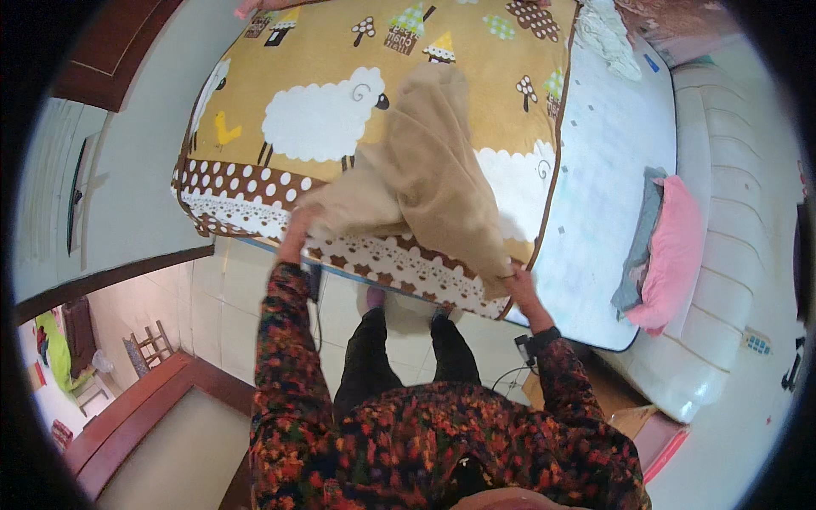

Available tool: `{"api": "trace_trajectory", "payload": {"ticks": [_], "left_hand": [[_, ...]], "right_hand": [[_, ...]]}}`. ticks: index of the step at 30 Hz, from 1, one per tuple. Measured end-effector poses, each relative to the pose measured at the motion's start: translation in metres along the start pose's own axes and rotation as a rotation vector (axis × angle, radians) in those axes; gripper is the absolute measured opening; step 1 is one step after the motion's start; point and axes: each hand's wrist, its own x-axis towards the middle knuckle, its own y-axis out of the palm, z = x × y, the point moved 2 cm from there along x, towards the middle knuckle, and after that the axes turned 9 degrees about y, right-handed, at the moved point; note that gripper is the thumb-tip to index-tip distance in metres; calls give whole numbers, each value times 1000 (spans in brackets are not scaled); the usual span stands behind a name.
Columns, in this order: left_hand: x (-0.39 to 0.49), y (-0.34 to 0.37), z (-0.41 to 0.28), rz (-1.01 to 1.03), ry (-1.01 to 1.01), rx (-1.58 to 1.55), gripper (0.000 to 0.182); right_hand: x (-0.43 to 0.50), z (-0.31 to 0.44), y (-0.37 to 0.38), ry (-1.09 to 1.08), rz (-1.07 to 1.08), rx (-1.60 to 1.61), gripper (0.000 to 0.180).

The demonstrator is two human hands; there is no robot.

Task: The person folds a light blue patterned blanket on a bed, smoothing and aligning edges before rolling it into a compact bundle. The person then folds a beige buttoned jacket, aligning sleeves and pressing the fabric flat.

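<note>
A plain tan cloth (433, 172) lies bunched and folded on a bed, over a brown blanket (484, 83) printed with sheep, trees and a polka-dot border. At the cloth's left corner, my left hand (304, 223) grips its edge near the foot of the bed. My right hand (521, 284) pinches the opposite lower corner, close to the blanket's right corner. Between my hands the cloth's near edge sags in folds, and the border of the blanket shows below it. The fingertips of my left hand are partly hidden and blurred.
A pink pillow (669, 255) rests beside a grey cloth on the white mattress cover (593, 185), against a padded headboard (727, 210). A crumpled pale cloth (609, 38) lies at the far right. A brown-framed door (159, 414) stands at lower left, and cables hang by the bed's foot.
</note>
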Motion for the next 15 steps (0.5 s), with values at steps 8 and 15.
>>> {"api": "trace_trajectory", "payload": {"ticks": [8, 15], "left_hand": [[-23, -157, -15, -697, -188, -547, 39], [-168, 11, 50, -248, -983, -716, 79]], "right_hand": [[-84, 65, 67, -158, 61, -83, 30], [-96, 60, 184, 117, 249, 277, 34]]}}
